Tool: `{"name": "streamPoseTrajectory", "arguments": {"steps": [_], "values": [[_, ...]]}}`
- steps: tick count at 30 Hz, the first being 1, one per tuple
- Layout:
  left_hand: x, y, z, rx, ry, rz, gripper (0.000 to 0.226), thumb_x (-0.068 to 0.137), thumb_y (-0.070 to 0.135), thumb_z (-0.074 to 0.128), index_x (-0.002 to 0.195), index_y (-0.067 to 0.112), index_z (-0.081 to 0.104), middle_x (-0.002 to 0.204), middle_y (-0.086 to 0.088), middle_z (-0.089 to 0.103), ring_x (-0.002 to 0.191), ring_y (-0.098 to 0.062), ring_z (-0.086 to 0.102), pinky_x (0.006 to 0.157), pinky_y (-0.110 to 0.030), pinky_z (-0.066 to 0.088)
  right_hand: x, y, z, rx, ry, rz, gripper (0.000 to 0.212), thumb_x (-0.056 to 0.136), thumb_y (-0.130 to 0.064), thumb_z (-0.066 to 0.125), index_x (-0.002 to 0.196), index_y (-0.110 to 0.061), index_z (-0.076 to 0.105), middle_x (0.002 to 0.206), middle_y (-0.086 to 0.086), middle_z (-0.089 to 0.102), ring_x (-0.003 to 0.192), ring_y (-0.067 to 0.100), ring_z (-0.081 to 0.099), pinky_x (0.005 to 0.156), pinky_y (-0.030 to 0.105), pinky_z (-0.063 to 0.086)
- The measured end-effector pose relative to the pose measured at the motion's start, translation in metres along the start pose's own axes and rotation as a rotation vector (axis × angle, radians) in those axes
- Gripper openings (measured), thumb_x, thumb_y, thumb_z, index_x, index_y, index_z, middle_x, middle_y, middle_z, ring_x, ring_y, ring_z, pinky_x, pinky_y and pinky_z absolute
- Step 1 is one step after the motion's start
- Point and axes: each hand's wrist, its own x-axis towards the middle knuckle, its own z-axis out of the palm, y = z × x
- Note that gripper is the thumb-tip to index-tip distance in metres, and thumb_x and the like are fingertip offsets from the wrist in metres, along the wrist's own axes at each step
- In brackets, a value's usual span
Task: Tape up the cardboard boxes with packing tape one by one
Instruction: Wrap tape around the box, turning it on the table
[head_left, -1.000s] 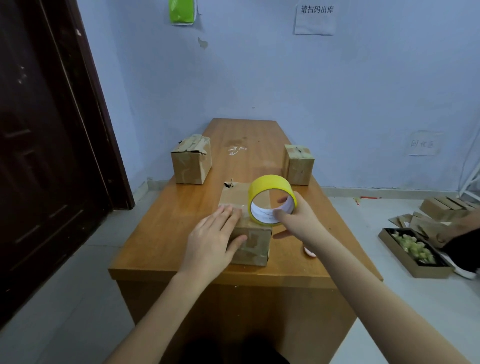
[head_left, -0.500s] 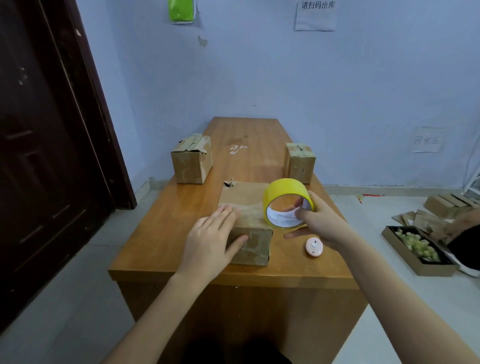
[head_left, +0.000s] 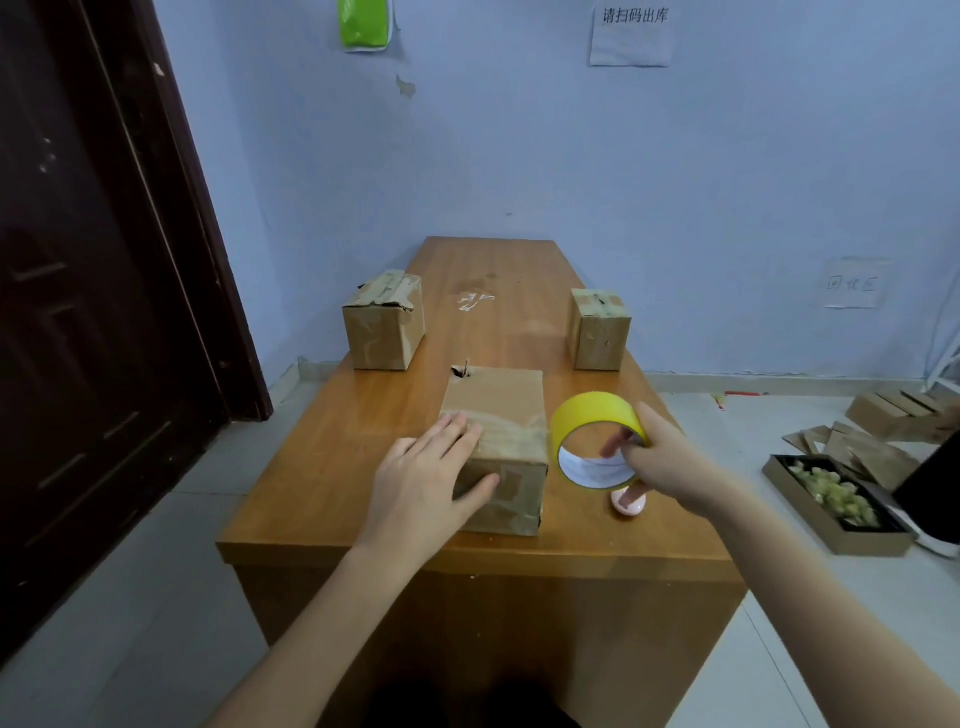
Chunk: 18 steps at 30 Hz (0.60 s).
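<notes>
A cardboard box (head_left: 496, 410) stands near the front of the wooden table (head_left: 363, 431), with clear tape across its near top and front. My left hand (head_left: 423, 480) lies flat on the box's near left corner, thumb against the front face. My right hand (head_left: 660, 460) grips a yellow tape roll (head_left: 592, 415) by its rim, fingers inside the core, just right of the box and above the table. Two more cardboard boxes stand farther back, one on the left (head_left: 384, 325) and one on the right (head_left: 597, 330).
A small pink round object (head_left: 628, 503) lies on the table under the roll. A dark door (head_left: 78, 291) is at the left. On the floor at the right are a flat tray of pale pieces (head_left: 836, 501) and folded cardboard (head_left: 893, 415).
My right hand has carried the tape roll from above the box to its right side and lower. The pink object came into sight. My left hand stays on the box.
</notes>
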Motion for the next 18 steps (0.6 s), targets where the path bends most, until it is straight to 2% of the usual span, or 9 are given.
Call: {"name": "streamPoseTrajectory", "arguments": {"steps": [4, 7, 9, 11, 13, 15, 18], "values": [[0.000, 0.001, -0.002, 0.054, -0.037, 0.013, 0.066, 0.088, 0.063, 0.041, 0.141, 0.024, 0.040, 0.147, 0.007, 0.038, 0.137, -0.006, 0.030, 0.103, -0.024, 0.028, 0.002, 0.000, 0.006, 0.043, -0.013, 0.041, 0.020, 0.090, 0.003, 0.032, 0.104, -0.001, 0.045, 0.100, 0.004, 0.059, 0.066, 0.030, 0.062, 0.056, 0.038, 0.058], [0.002, 0.008, -0.002, 0.084, -0.048, -0.010, 0.074, 0.086, 0.068, 0.036, 0.143, 0.021, 0.037, 0.149, 0.005, 0.036, 0.138, -0.008, 0.028, 0.108, -0.025, 0.021, 0.000, 0.001, 0.008, 0.053, -0.027, 0.069, 0.020, 0.092, 0.001, 0.033, 0.108, -0.002, 0.044, 0.101, 0.003, 0.057, 0.067, 0.035, 0.065, 0.060, 0.043, 0.058], [0.010, 0.016, -0.005, 0.180, -0.062, -0.002, 0.082, 0.082, 0.070, 0.035, 0.141, 0.013, 0.039, 0.151, -0.003, 0.032, 0.141, -0.016, 0.023, 0.113, -0.029, 0.013, -0.002, 0.002, 0.010, 0.039, -0.018, 0.070, 0.019, 0.094, -0.001, 0.033, 0.109, -0.004, 0.044, 0.102, 0.001, 0.057, 0.064, 0.037, 0.066, 0.062, 0.046, 0.057], [0.021, 0.024, -0.007, 0.243, -0.079, 0.083, 0.086, 0.080, 0.069, 0.038, 0.139, 0.006, 0.040, 0.155, -0.011, 0.019, 0.144, -0.023, 0.011, 0.116, -0.035, 0.001, -0.003, 0.001, 0.011, 0.027, -0.016, 0.066, 0.017, 0.094, -0.001, 0.034, 0.107, -0.005, 0.044, 0.103, 0.000, 0.057, 0.063, 0.036, 0.067, 0.065, 0.049, 0.058], [0.026, 0.032, -0.003, 0.181, -0.147, 0.196, 0.088, 0.083, 0.066, 0.041, 0.146, 0.007, 0.026, 0.157, -0.011, 0.004, 0.145, -0.023, 0.002, 0.115, -0.035, -0.005, -0.003, 0.001, 0.010, 0.013, -0.023, 0.063, 0.015, 0.094, -0.001, 0.034, 0.105, -0.005, 0.042, 0.103, -0.001, 0.057, 0.060, 0.034, 0.067, 0.067, 0.051, 0.058], [0.027, 0.038, 0.005, 0.134, -0.190, 0.237, 0.087, 0.087, 0.063, 0.042, 0.150, 0.011, 0.010, 0.158, -0.007, 0.004, 0.145, -0.021, 0.003, 0.115, -0.032, -0.003, -0.002, 0.000, 0.008, -0.008, -0.030, 0.062, 0.013, 0.093, -0.001, 0.034, 0.104, -0.005, 0.042, 0.102, -0.001, 0.058, 0.062, 0.033, 0.067, 0.069, 0.052, 0.057], [0.028, 0.040, 0.012, 0.098, -0.139, 0.211, 0.080, 0.090, 0.060, 0.041, 0.150, 0.016, 0.012, 0.158, -0.003, 0.012, 0.144, -0.018, 0.007, 0.115, -0.029, -0.001, -0.002, 0.000, 0.007, -0.020, -0.039, 0.072, 0.012, 0.092, -0.002, 0.035, 0.102, -0.005, 0.042, 0.104, 0.001, 0.058, 0.065, 0.032, 0.068, 0.071, 0.056, 0.056]]}}
